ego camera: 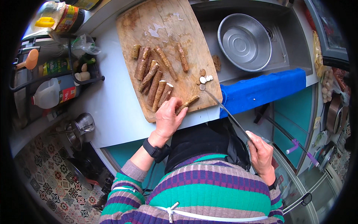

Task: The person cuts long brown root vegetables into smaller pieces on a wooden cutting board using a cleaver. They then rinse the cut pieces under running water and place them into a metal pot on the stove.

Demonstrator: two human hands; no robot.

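My left hand (169,115) grips one end of a short brown root piece (190,102), likely yam, near the front edge of a wooden cutting board (173,30). My right hand (260,151) holds a knife (228,112) seen nearly edge-on. The blade reaches over the board's right front corner, its tip beside small cut-off root ends (202,80), some with white cut faces. Several brown root pieces (153,77) lie in a group on the board's left half, and another piece (182,56) lies apart from them. The knife handle is mostly hidden in the right hand.
A metal basin (244,42) sits in the sink (291,42), right of the board. A blue cloth (263,91) covers the sink's front edge. At left, a rack (70,57) holds bottles, near a plastic jug (47,95). A glass cup (87,122) stands by the counter's left edge.
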